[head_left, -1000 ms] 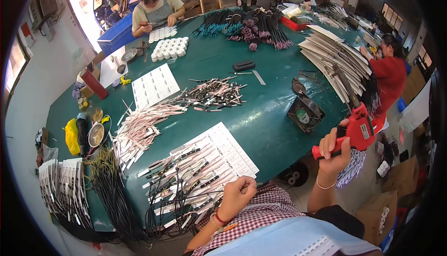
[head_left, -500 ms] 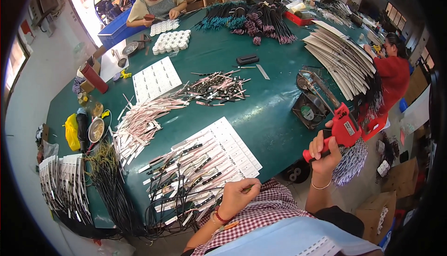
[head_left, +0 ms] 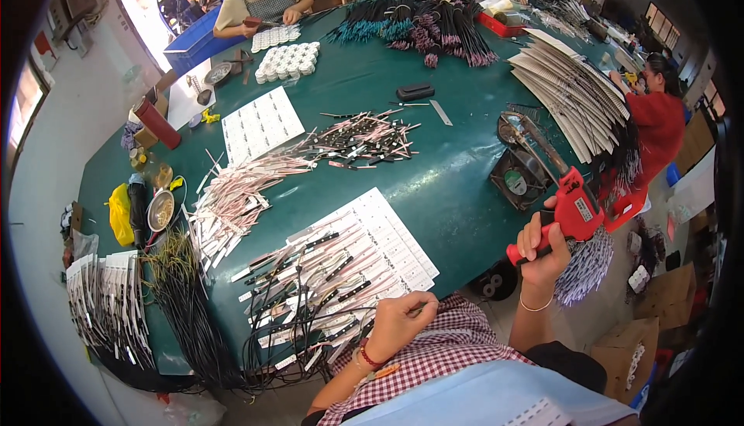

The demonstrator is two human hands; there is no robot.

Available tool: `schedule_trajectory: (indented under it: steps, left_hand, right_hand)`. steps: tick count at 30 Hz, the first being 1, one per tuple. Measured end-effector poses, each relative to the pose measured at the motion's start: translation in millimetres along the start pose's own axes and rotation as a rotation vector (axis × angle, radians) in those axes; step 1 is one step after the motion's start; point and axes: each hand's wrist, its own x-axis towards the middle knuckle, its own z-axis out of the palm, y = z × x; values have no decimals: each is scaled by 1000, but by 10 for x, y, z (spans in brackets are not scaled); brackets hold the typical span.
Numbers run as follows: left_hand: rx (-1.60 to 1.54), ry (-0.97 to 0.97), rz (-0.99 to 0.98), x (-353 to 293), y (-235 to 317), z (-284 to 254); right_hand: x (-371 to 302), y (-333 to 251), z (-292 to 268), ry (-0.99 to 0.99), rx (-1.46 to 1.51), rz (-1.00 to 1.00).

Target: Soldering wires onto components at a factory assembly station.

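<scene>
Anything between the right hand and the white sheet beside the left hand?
Nothing visible blocks it: green tabletop shows between the right hand and the white sheet. The handle end of the red gun-shaped tool juts out on that side; the black fan sits farther away, off that line.

Ahead and left of my left grip, a white sheet and tangled black cables obstruct a low pass; between sheet and square fan, near my right grip's red gun-shaped tool, bare tabletop leaves room.
</scene>
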Motion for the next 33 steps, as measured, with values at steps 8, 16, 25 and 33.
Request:
schedule_trajectory:
  steps: [8, 16, 25, 33]
  left_hand:
    - [61, -112, -80, 23, 92, -59]
    - [-30, -117, -85, 5, 23, -23]
    - [-9, -124, -76, 36, 15, -4]
    - [-25, -131, -94, 42, -8, 11]
  right_hand:
    - [2, 0, 2, 13, -10, -5]
    - [1, 29, -3, 25, -10, 8]
    - [28, 39, -12, -36, 12, 4]
    - [31, 60, -21, 17, 2, 14]
